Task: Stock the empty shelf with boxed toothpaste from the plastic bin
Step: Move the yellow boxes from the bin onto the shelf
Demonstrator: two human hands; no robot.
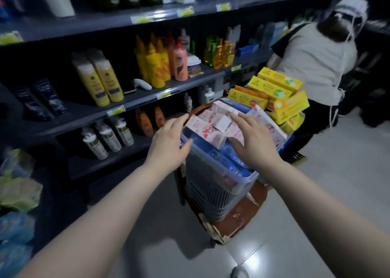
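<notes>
A grey plastic bin (211,193) with a blue rim stands on a worn brown stool in the aisle. It is piled with pink-and-white toothpaste boxes (213,128) over blue boxes (223,159). Yellow toothpaste boxes (278,92) are stacked at its far right. My left hand (168,142) hovers at the bin's left edge, fingers spread toward the pink boxes and holding nothing. My right hand (253,138) reaches over the pile with straight fingers, its tips at the pink boxes.
Dark shelves (135,104) on the left carry shampoo and lotion bottles; the lowest shelf holds white pump bottles (107,138). Another person (312,60) bends over at the back right behind the bin. Packaged goods (16,193) sit at the far left. Tiled floor lies to the right.
</notes>
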